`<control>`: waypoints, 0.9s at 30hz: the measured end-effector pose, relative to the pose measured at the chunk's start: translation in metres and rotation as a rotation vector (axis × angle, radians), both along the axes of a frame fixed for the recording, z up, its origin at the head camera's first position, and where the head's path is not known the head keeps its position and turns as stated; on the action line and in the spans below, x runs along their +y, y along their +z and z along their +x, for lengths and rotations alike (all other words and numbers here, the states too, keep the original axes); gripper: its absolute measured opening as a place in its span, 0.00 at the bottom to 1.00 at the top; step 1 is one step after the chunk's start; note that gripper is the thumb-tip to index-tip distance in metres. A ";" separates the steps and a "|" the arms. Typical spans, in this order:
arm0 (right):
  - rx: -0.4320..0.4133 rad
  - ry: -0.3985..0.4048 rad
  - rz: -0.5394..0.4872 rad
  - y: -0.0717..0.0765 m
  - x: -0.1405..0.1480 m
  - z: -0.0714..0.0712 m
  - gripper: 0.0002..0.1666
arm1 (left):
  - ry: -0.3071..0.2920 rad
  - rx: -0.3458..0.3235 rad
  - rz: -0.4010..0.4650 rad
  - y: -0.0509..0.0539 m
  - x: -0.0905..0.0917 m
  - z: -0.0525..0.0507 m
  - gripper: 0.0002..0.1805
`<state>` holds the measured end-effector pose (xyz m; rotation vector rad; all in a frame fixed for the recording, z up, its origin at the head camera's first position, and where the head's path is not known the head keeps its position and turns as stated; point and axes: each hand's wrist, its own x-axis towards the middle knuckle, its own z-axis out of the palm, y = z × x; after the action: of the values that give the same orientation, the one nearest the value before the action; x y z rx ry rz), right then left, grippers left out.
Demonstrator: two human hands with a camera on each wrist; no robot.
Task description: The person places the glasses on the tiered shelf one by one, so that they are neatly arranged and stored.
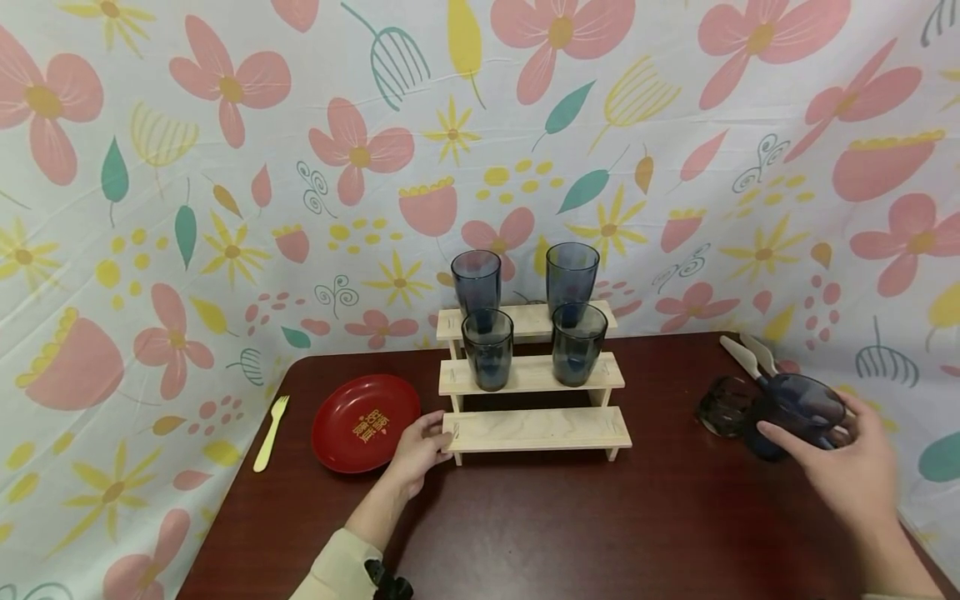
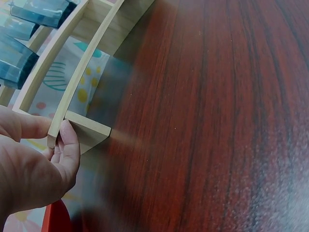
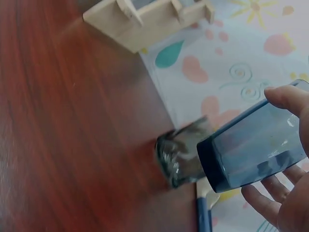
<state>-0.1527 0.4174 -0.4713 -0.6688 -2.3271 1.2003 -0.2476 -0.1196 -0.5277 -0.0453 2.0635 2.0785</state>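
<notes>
At the right, my right hand (image 1: 855, 467) grips a blue glass (image 1: 802, 408); in the right wrist view the glass (image 3: 251, 145) is tilted between thumb and fingers. Beside it stands a darker, shorter glass (image 1: 725, 407). My left hand (image 1: 420, 454) pinches the left end of the lowest step of a wooden three-step rack (image 1: 536, 429), thumb and fingers round the board edge in the left wrist view (image 2: 43, 154). Two blue glasses (image 1: 477, 279) (image 1: 572, 275) stand on the top step and two more (image 1: 488, 350) (image 1: 578, 346) on the middle step.
A red plate (image 1: 341, 425) lies left of the rack, with a yellow fork (image 1: 271, 433) farther left. Cutlery with pale ends (image 1: 742, 357) lies behind the held glass. A floral cloth (image 1: 360, 225) hangs behind the dark table (image 1: 525, 525).
</notes>
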 end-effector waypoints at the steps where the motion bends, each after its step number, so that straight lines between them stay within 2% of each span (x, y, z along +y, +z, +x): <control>1: 0.016 0.022 0.006 0.002 -0.003 0.000 0.63 | 0.000 0.001 0.000 0.000 0.000 0.000 0.32; 6: 0.094 0.124 0.065 0.009 -0.019 0.000 0.60 | 0.000 0.001 0.002 0.000 0.000 0.000 0.33; 13: 0.213 0.215 0.127 0.013 -0.048 -0.005 0.58 | -0.003 0.000 0.004 0.000 0.000 0.000 0.32; 20: 0.239 0.363 0.088 0.012 -0.083 -0.013 0.56 | 0.002 0.002 0.004 0.003 0.001 0.000 0.32; 27: 0.228 0.498 0.038 0.008 -0.122 -0.020 0.56 | 0.004 0.008 -0.004 0.000 0.001 0.000 0.33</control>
<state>-0.1724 0.2952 -0.4637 0.0748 -2.3785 1.3464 -0.2477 -0.1182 -0.5272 -0.0417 2.0738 2.0810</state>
